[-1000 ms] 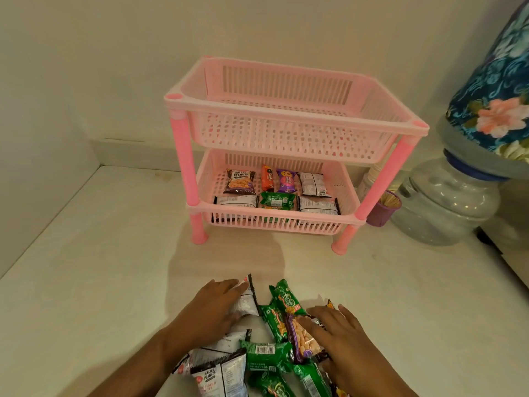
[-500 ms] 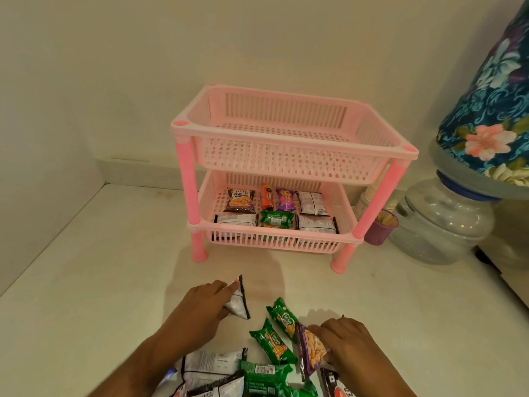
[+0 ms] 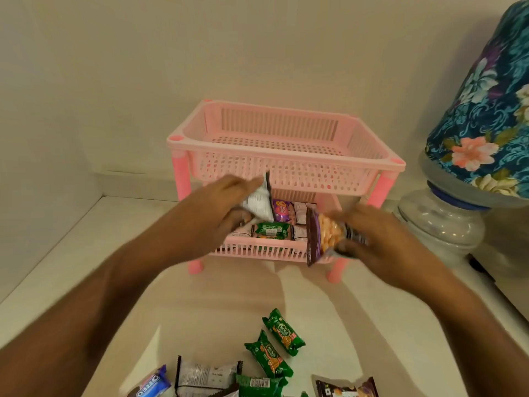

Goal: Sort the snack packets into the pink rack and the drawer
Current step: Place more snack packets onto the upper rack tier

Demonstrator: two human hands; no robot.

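Both bare forearms are reaching forward from the bottom corners, converging toward the middle. The left hand (image 3: pixel 220 213) is sitting slightly higher and farther forward, its fingers extended and its thumb curling underneath, pinching a white packet (image 3: pixel 257 203) in its grip. The right hand (image 3: pixel 375 239) is holding level with it on the other side, knuckles up, fingers and thumb curling round a dark packet (image 3: pixel 323 239) of orange snacks. The two hands are apart, not touching.
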